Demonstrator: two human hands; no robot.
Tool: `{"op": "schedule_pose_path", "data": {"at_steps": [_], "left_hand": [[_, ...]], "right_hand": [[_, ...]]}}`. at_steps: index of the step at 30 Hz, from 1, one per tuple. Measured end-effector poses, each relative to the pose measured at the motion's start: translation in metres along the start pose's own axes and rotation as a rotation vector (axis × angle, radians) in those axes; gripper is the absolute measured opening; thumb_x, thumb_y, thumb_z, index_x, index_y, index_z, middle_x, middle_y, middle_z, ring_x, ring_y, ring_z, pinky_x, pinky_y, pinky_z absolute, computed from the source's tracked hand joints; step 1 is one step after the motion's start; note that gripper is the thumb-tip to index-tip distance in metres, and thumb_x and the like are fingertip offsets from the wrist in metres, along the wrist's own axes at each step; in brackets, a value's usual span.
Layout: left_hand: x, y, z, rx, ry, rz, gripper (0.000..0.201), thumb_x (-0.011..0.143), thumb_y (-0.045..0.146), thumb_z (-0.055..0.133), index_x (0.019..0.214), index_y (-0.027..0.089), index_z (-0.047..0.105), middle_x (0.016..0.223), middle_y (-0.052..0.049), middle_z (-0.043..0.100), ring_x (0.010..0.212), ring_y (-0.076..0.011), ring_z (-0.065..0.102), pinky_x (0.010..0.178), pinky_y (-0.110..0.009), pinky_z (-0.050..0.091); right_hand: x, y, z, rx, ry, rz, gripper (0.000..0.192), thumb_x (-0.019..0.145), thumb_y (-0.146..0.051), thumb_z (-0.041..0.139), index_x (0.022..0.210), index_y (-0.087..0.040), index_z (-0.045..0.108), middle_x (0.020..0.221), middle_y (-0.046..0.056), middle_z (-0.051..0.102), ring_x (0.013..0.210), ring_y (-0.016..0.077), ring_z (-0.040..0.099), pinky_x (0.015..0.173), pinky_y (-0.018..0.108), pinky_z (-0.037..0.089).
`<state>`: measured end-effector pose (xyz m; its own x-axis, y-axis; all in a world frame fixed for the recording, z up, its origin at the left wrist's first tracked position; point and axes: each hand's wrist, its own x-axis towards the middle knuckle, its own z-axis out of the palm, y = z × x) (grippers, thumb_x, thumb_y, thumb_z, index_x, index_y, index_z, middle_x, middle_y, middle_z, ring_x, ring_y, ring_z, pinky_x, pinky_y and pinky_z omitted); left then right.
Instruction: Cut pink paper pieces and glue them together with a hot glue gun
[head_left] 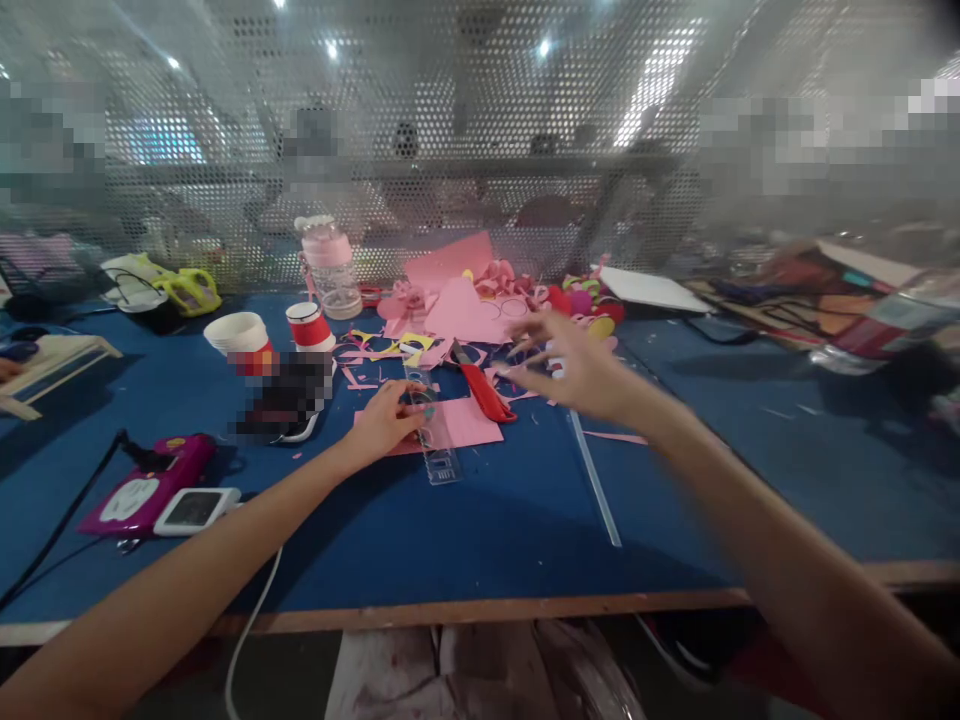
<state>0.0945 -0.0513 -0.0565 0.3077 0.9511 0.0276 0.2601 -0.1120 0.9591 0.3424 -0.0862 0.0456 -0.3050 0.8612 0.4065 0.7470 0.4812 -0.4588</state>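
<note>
My left hand (386, 420) holds a clear plastic stencil ruler (442, 466), its fingers and thumb bent over the upper part. Beneath the ruler lies a sheet of pink paper (472, 422). A red-handled cutting tool (484, 390), scissors or a knife, rests at the paper's right end; its exact kind cannot be made out. My right hand (574, 365) hovers to the right of it, fingers spread and slightly blurred, with nothing visible in them. Below that hand, a thin clear stick (596, 485) lies on the blue table (495, 540).
Pink paper scraps (457, 310) and coloured pieces pile up behind my hands. Paper cups (309, 326), a pink-lidded bottle (330, 265) and a phone (289, 395) stand or lie left. Nearer are a purple pouch (154, 485) and a white corded device (195, 510). A perforated screen (465, 170) rises behind.
</note>
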Motion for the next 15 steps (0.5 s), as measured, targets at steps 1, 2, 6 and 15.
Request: {"op": "schedule_pose_path", "data": {"at_steps": [1, 2, 6, 15], "left_hand": [[0.002, -0.001, -0.002, 0.002, 0.002, -0.007, 0.032, 0.071, 0.019, 0.063, 0.102, 0.019, 0.054, 0.099, -0.003, 0.055, 0.058, -0.0076, 0.058, 0.051, -0.023, 0.053], [0.003, -0.002, -0.004, 0.005, 0.002, -0.015, 0.032, 0.072, 0.019, 0.062, 0.102, 0.019, 0.053, 0.095, -0.003, 0.056, 0.056, -0.0079, 0.057, 0.05, -0.023, 0.052], [-0.001, -0.001, -0.002, 0.053, 0.024, 0.012, 0.03, 0.074, 0.026, 0.061, 0.102, 0.019, 0.054, 0.095, -0.005, 0.055, 0.069, -0.0143, 0.06, 0.056, -0.028, 0.053], [-0.012, 0.003, 0.005, 0.45, -0.046, 0.316, 0.026, 0.085, 0.032, 0.053, 0.109, 0.024, 0.057, 0.11, -0.006, 0.055, 0.11, -0.0234, 0.046, 0.101, -0.041, 0.034]], "right_hand": [[0.001, 0.007, 0.015, -0.048, -0.064, 0.017, 0.045, 0.077, -0.045, 0.061, 0.11, -0.015, 0.05, 0.109, 0.012, 0.056, 0.094, 0.0221, 0.057, 0.081, 0.039, 0.049], [0.002, 0.013, 0.03, -0.125, -0.107, 0.043, 0.046, 0.077, -0.046, 0.06, 0.108, -0.014, 0.05, 0.108, 0.014, 0.055, 0.094, 0.0246, 0.056, 0.081, 0.041, 0.048], [-0.002, 0.028, 0.071, -0.437, -0.195, 0.076, 0.036, 0.08, -0.037, 0.053, 0.104, -0.011, 0.049, 0.105, 0.018, 0.053, 0.098, 0.0304, 0.052, 0.082, 0.043, 0.045], [-0.009, 0.034, 0.071, -0.353, -0.08, 0.263, 0.021, 0.084, -0.016, 0.036, 0.1, -0.009, 0.047, 0.105, 0.023, 0.056, 0.103, 0.0321, 0.052, 0.086, 0.046, 0.042]]}}
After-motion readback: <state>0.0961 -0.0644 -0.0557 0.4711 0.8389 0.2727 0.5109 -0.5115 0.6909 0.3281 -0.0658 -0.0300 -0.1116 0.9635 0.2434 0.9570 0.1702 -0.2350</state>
